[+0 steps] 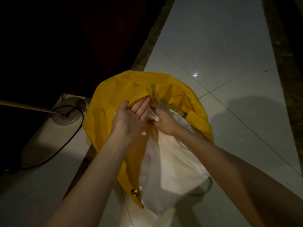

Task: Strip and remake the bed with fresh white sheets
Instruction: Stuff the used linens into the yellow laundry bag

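A white sheet [170, 163], crumpled and bunched, spills from the mouth of a yellow bag [118, 95] toward 5 o'clock, its lower fold draped onto the pale tiled floor

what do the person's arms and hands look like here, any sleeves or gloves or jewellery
Both arms are bare from the frame's lower edge to the wrists: no sleeves in view. The left hand and right hand wear no gloves. No watch, bracelet or ring shows, though the light is dim and the right hand's fingers are partly hidden in cloth. The forearms look slim.
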Demonstrator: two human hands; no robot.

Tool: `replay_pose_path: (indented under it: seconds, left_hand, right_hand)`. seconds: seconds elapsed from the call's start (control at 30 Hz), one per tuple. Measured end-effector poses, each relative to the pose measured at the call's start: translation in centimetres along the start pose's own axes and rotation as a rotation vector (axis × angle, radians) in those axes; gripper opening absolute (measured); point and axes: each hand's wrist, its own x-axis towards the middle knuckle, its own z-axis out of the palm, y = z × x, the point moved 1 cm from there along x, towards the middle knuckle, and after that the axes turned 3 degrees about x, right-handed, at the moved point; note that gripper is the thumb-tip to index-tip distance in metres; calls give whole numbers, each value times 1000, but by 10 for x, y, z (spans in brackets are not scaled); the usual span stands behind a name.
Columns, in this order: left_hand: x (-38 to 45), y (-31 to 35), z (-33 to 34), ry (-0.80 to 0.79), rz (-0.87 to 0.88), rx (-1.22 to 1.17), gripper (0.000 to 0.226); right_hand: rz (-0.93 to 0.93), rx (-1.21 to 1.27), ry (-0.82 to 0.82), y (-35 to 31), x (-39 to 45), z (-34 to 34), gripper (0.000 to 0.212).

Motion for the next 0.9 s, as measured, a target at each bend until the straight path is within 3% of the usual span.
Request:
replay_pose_path:
  seconds: [0.1,0.2,0.3,0.43,0.47,0.57,0.6,0.7,0.9]
  left_hand:
    - [9,0,-10,71,-2,-21,46]
    - [10,-10,-22,50,-42,93,44]
    - [7,-23,-31,33,-23,241,37]
    - [5,-32,-33,55,46,321,42]
    - [4,-33,-31,71,72,346,39]
    - [2,-36,-26,115,152,427,31]
    - [1,-38,-25,110,163,448,29]
    - [-2,-45,-22,92,162,473,26]
    - [-5,-60,-23,72,112,543,30]
  right_hand:
    - [152,-109,135,31,1,-7,50]
    - [291,-259,146,53,-15,-13,67]
    - [399,-184,89,67,-39,-25,83]
    - [564,-199,-122,85,-71,-41,119]
    - [561,-223,-125,87,-75,-42,115]
    - [391,-196,15,84,-74,-41,62]
    - [333,-172,47,79,-73,-38,58]
    - [294,-135,117,79,-69,-30,76]
    - [406,-119,104,106,-73,-32,90]
